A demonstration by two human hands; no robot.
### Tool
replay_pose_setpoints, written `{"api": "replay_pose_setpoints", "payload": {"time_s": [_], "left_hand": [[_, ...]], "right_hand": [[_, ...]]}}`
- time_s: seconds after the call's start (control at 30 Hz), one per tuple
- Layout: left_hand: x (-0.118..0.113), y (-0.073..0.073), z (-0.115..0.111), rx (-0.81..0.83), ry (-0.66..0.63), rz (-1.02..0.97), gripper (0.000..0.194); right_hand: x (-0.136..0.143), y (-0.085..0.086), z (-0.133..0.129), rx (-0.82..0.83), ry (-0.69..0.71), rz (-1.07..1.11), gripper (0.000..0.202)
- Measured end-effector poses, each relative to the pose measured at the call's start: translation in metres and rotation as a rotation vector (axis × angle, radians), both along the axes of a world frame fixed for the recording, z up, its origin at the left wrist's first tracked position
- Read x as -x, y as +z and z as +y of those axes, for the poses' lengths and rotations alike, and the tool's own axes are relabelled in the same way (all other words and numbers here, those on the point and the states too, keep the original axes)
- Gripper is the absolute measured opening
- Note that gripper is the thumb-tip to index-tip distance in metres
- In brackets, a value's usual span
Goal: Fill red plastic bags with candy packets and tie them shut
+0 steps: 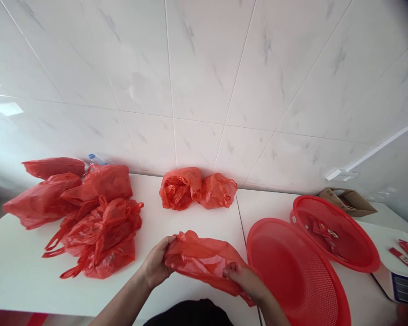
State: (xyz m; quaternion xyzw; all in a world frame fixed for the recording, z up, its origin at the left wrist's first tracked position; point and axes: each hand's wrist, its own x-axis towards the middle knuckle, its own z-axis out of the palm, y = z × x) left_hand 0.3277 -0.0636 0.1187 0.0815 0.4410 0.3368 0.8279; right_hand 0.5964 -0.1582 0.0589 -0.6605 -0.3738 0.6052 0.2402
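A red plastic bag [204, 261] is stretched between my two hands above the white table, low in the middle of the head view. My left hand [158, 262] grips its left end, fingers wrapped round the edge. At the bag's right part, my right hand [243, 278] has its fingers curled and pinched on the plastic, over the bag's opening. Beyond my hands, two crumpled red bags [181, 188] [218, 190] lie side by side against the wall.
Several filled red bags [105, 226] are piled on the left, a bottle [94, 158] behind them. To the right stand two red baskets [282, 267] [343, 226], the farther holding small packets. A cardboard box [352, 201] and a scale [394, 271] with red packets are beyond.
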Motion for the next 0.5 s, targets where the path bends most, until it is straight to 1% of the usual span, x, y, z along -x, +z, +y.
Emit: {"api": "replay_pose_setpoints", "payload": {"time_s": [0.1, 0.17, 0.23, 0.27, 0.37, 0.43, 0.47, 0.5], "left_hand": [[0.0, -0.003, -0.002, -0.009, -0.114, -0.026, 0.018], [0.0, -0.005, -0.005, -0.019, -0.159, -0.066, 0.023], [-0.001, -0.007, -0.007, -0.03, -0.161, -0.128, 0.024], [-0.002, -0.008, -0.007, -0.043, -0.154, -0.169, 0.025], [-0.005, -0.011, -0.006, -0.096, -0.121, -0.291, 0.031], [-0.004, -0.015, -0.002, -0.098, -0.085, -0.299, 0.033], [-0.003, -0.016, 0.0, -0.088, -0.056, -0.275, 0.032], [-0.002, -0.018, 0.003, -0.075, -0.023, -0.242, 0.029]], "right_hand": [[-0.01, -0.007, -0.003, -0.048, -0.024, 0.418, 0.038], [-0.016, -0.009, -0.005, -0.073, -0.031, 0.573, 0.042], [-0.02, -0.011, -0.006, -0.057, -0.028, 0.623, 0.046], [-0.021, -0.011, -0.006, -0.035, -0.007, 0.608, 0.046], [-0.02, -0.008, -0.008, -0.001, 0.128, 0.508, 0.046], [-0.019, -0.007, -0.01, -0.009, 0.19, 0.576, 0.048], [-0.02, -0.007, -0.012, -0.03, 0.161, 0.663, 0.05], [-0.022, -0.008, -0.014, -0.063, 0.075, 0.762, 0.05]]}}
